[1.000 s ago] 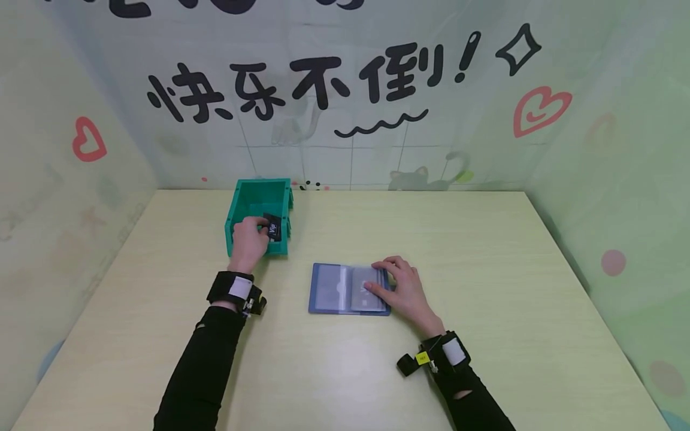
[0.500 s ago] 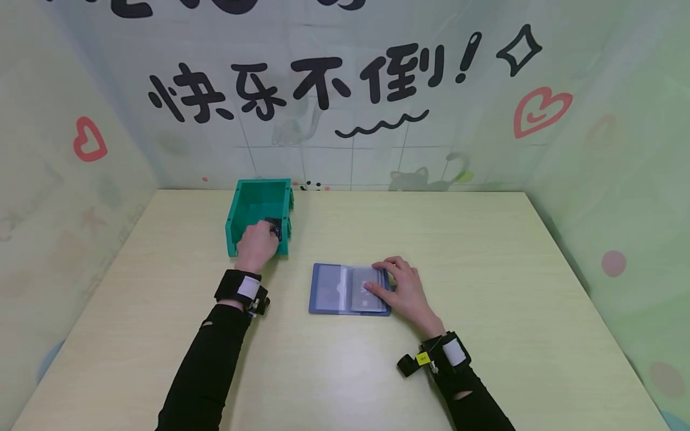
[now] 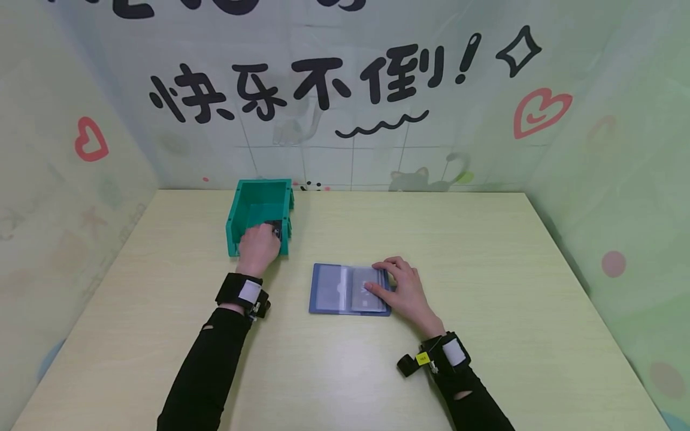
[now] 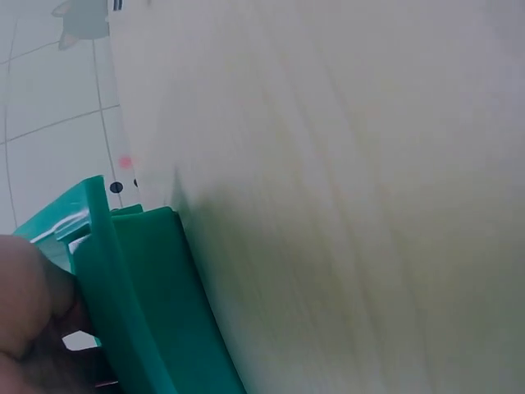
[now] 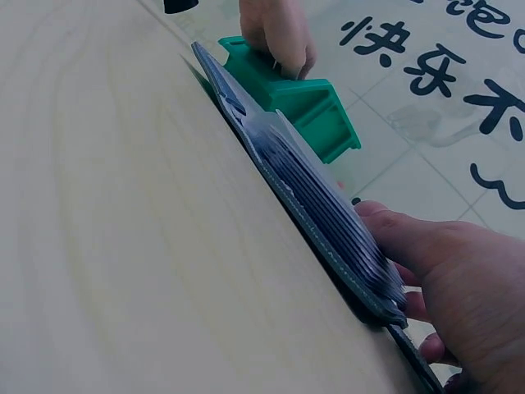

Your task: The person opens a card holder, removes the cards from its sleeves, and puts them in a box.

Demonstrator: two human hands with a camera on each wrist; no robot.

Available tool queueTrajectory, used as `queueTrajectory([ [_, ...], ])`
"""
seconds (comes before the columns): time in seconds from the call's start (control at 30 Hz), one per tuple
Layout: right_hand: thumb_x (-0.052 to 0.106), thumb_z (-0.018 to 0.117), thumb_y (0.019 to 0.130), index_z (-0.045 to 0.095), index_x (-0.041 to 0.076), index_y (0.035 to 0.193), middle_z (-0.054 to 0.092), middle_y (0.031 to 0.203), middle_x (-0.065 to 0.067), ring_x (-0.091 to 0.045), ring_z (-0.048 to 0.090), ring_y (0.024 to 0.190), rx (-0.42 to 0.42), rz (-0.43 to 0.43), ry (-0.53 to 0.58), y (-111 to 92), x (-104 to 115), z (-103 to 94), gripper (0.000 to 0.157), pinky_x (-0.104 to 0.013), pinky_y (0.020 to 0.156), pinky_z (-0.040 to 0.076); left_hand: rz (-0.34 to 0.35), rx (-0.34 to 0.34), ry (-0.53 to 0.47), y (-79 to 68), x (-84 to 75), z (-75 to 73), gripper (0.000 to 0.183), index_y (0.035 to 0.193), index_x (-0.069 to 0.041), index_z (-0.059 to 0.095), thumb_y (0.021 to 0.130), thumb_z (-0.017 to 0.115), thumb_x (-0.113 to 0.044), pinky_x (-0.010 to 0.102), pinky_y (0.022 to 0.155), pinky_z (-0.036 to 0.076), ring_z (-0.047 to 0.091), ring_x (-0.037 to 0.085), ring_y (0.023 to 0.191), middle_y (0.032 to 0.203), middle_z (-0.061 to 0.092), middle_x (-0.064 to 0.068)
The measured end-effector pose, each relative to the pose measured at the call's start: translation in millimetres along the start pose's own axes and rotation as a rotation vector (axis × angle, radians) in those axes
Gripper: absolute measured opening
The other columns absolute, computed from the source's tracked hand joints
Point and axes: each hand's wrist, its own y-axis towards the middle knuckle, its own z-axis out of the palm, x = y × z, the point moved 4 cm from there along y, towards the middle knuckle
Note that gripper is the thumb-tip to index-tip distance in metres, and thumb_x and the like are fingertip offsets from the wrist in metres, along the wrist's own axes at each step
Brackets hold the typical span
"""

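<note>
In the head view my left hand (image 3: 259, 245) reaches into the green plastic bin (image 3: 236, 206), its fingers curled at a black card (image 3: 277, 227) by the right wall. The hand covers most of the card, and its fingertips are hidden. The left wrist view catches those curled fingers (image 4: 29, 300) behind the bin's rim. A blue card holder (image 3: 329, 288) lies spread on the table with clear sleeves showing. My right hand (image 3: 405, 294) holds its right side, thumb over the sleeves, other fingers at the far right edge. In the right wrist view, the sleeves (image 5: 328, 213) form a thick stack.
The pale wooden table (image 3: 485, 251) ends at a printed backdrop (image 3: 323, 161), with fabric side walls (image 3: 609, 197) left and right. The bin stands near the back edge, left of the card holder. Both wrists wear black camera straps (image 3: 237, 289).
My left hand has shifted right and slightly forward inside the bin, covering the black card's white lettering. My right hand and the card holder have stayed put.
</note>
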Motion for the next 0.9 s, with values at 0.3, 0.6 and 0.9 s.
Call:
queueTrajectory([
  [0.3, 0.035, 0.075, 0.079, 0.068, 0.008, 0.112, 0.058, 0.110, -0.011, -0.027, 0.052, 0.101, 0.002, 0.008, 0.002, 0.4, 0.5, -0.7, 0.043, -0.048, 0.083, 0.036, 0.053, -0.191, -0.183, -15.8, -16.2, -14.1, 0.032, 0.122, 0.008, 0.059, 0.093, 0.049, 0.001, 0.057, 0.089, 0.042, 0.045, 0.044, 0.109, 0.123, 0.051, 0.029],
  [0.6, 0.036, 0.075, 0.080, 0.067, 0.009, 0.112, 0.058, 0.111, -0.011, -0.027, 0.052, 0.102, 0.003, 0.010, -0.003, 0.5, -1.3, -0.4, 0.043, -0.048, 0.084, 0.036, 0.188, -0.123, -0.281, -41.4, -58.7, -7.4, 0.023, 0.111, 0.004, 0.062, 0.090, 0.055, 0.000, 0.045, 0.078, 0.045, 0.049, 0.031, 0.089, 0.095, 0.058, 0.016],
  [0.9, 0.037, 0.074, 0.080, 0.067, 0.009, 0.112, 0.058, 0.111, -0.011, -0.028, 0.052, 0.101, -0.002, 0.000, -0.001, 0.5, -0.1, 0.5, 0.044, -0.050, 0.084, 0.036, 0.200, 0.184, -0.349, -63.0, -86.8, 25.1, 0.017, 0.103, 0.002, 0.066, 0.090, 0.058, -0.007, 0.031, 0.062, 0.048, 0.053, 0.019, 0.070, 0.076, 0.058, 0.005],
])
